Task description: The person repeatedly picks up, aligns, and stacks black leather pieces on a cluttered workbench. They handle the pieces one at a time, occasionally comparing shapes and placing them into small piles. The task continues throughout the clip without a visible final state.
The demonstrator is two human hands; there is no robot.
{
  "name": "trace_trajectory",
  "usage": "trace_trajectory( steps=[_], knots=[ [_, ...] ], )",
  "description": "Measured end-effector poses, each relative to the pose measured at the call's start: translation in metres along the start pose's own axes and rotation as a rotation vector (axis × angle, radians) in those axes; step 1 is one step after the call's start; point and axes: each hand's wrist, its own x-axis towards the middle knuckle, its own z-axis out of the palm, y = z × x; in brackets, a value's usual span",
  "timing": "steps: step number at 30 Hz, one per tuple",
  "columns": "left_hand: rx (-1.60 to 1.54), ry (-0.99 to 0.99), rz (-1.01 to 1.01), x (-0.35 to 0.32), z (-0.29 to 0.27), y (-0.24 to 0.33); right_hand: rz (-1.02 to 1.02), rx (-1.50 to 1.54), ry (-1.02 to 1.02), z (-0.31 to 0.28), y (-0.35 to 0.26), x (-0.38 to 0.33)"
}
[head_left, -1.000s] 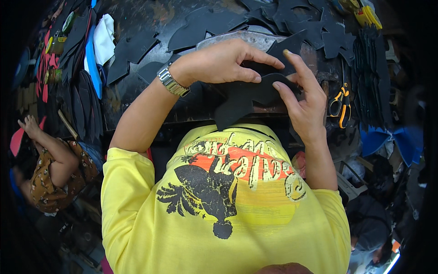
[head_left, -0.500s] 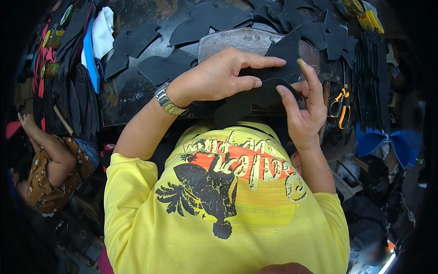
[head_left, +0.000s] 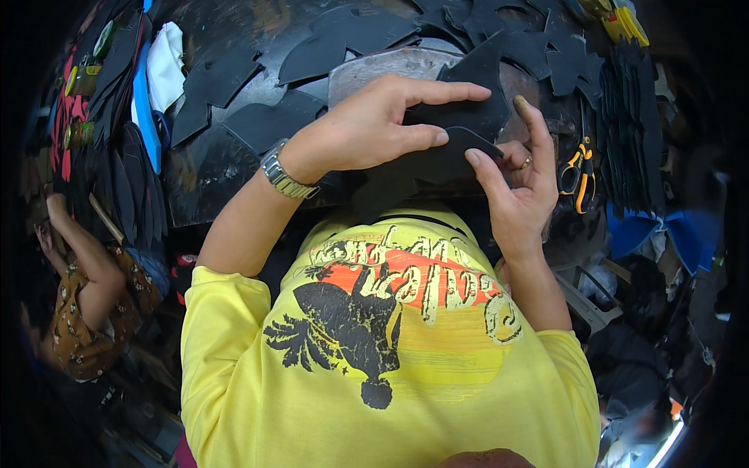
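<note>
My left hand [head_left: 374, 125] grips a black cut piece of sheet material [head_left: 437, 160], thumb under and fingers stretched over its top. My right hand [head_left: 519, 183] holds the same black piece from the right, fingers curled around its edge, a ring on one finger. A metal watch [head_left: 287, 175] sits on my left wrist. The piece is held just above a grey stone slab [head_left: 382, 66] on the dark worktable. My yellow printed shirt fills the lower middle.
Many black cut pieces [head_left: 234, 86] lie over the dark worktable [head_left: 195, 179]. Orange-handled scissors [head_left: 577, 175] lie to the right. Stacks of black pieces [head_left: 628, 125] stand at far right, blue material [head_left: 663, 230] below. Another person [head_left: 86, 304] sits at lower left.
Both hands have shifted slightly up and closer together on the black piece; my left fingers now stretch further across its top.
</note>
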Motion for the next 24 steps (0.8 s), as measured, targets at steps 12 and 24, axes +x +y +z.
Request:
trace_trajectory(
  steps=[12,24],
  knots=[
    [0.028,0.017,0.000,-0.005,0.000,0.004,0.213,0.350,0.045,0.002,-0.006,0.004],
    [0.074,0.050,0.091,-0.002,0.004,0.004,0.432,0.675,-0.020,-0.007,0.014,0.010]
  ],
)
